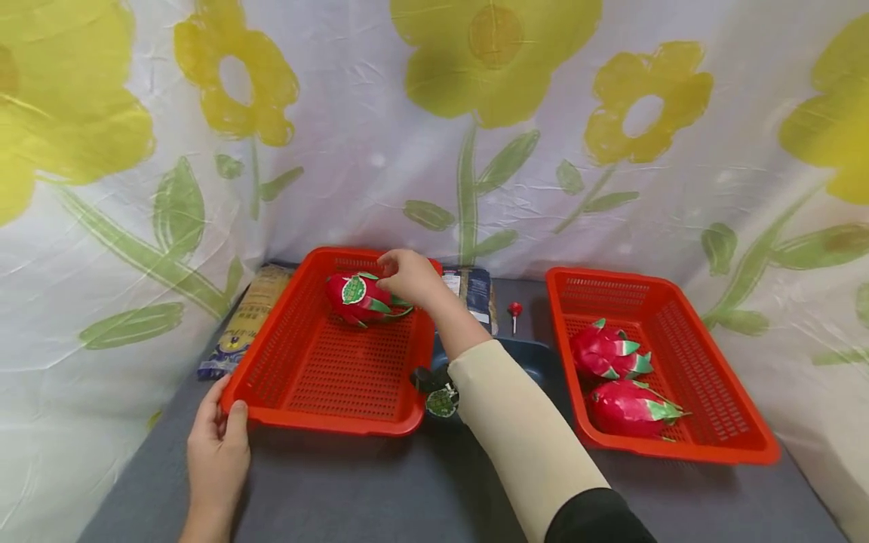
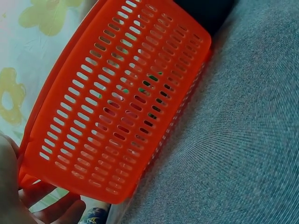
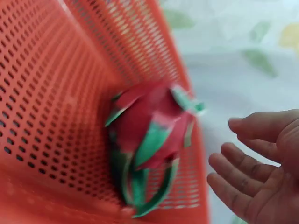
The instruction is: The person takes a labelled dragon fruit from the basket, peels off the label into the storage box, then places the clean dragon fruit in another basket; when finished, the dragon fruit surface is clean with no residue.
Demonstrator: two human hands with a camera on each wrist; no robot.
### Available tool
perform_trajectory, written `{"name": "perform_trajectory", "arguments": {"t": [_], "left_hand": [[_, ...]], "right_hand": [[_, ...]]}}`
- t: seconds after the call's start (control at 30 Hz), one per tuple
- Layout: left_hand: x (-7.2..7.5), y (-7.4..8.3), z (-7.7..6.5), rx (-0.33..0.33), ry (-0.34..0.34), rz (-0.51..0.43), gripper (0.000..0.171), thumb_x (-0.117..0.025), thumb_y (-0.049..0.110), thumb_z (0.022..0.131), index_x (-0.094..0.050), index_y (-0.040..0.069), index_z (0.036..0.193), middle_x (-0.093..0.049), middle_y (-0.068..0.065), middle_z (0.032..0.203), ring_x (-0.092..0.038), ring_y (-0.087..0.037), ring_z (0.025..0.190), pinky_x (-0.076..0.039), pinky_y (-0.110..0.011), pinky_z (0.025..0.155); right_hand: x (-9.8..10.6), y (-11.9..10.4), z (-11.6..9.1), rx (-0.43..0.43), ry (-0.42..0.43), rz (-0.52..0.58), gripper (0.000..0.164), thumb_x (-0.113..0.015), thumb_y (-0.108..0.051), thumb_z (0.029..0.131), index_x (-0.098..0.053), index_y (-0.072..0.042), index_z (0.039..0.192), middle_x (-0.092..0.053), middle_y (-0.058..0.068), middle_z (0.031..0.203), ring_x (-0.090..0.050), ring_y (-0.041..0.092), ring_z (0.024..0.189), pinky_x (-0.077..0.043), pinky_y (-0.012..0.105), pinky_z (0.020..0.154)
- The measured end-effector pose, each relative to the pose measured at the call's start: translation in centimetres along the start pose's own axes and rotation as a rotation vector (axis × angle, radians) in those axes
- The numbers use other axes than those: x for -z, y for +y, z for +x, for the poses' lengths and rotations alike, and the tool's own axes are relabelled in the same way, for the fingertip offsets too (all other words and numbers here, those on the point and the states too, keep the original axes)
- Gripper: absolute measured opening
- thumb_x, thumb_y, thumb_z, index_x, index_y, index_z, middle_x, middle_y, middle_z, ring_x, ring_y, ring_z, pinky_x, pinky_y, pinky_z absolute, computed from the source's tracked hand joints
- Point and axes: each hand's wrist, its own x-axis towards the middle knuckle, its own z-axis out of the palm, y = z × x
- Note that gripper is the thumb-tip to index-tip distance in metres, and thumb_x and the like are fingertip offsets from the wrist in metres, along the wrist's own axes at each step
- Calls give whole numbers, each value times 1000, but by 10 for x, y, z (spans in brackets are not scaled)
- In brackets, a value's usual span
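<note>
My left hand (image 1: 219,456) grips the near left corner of a red plastic basket (image 1: 329,422), thumb over the rim and fingers along its outer side. In the left wrist view the basket's slotted wall (image 2: 107,107) is raised at an angle against the grey cloth surface. A dragon fruit (image 1: 360,298) with a round green-and-white label lies at the far end inside. My right hand (image 1: 412,280) is over that end, fingers loosely bent and holding nothing. The right wrist view shows the dragon fruit (image 3: 152,126) apart from the fingertips.
A second red basket (image 1: 686,449) on the right holds two dragon fruits (image 1: 627,407). Between the baskets is a dark blue basin (image 1: 539,362), partly behind my right arm, with dark labelled items (image 1: 437,396) near it. Packaged bags (image 1: 254,313) and a red lollipop (image 1: 514,310) lie around.
</note>
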Motion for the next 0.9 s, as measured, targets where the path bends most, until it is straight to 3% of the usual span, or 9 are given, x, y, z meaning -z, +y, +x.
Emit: {"name": "perform_trajectory", "arguments": {"t": [0.23, 0.5, 0.67, 0.9], "left_hand": [[0, 1, -2, 2, -14, -21, 49, -51, 18, 106, -46, 10, 155, -59, -20, 138, -56, 3, 95, -46, -4, 73], [2, 2, 0, -53, 17, -37, 47, -53, 15, 106, -49, 7, 152, -61, -22, 135, -57, 6, 95, -45, -4, 76], [1, 2, 0, -57, 10, -50, 47, -52, 13, 105, -49, 6, 152, -60, -21, 136, -58, 6, 95, -46, -4, 77], [3, 1, -1, -48, 7, -61, 47, -53, 12, 106, -48, 6, 152, -59, -22, 138, -58, 1, 100, -45, -4, 78]], "right_hand": [[-29, 15, 22, -112, -78, -70, 31, -76, -13, 91, -70, -4, 119, -68, 8, 112, -60, 20, 93, -52, 29, 77], [-51, 18, 32, -141, -29, -308, 22, -86, -27, 82, -70, -12, 87, -67, -1, 84, -58, 18, 79, -51, 30, 73], [-56, 20, 32, -122, 4, -343, 19, -84, -25, 84, -71, -12, 87, -68, 0, 82, -58, 19, 78, -51, 31, 74], [-61, 22, 35, -22, 2, -348, 22, -84, -27, 84, -68, -14, 92, -66, 0, 87, -57, 19, 83, -50, 31, 75]]}}
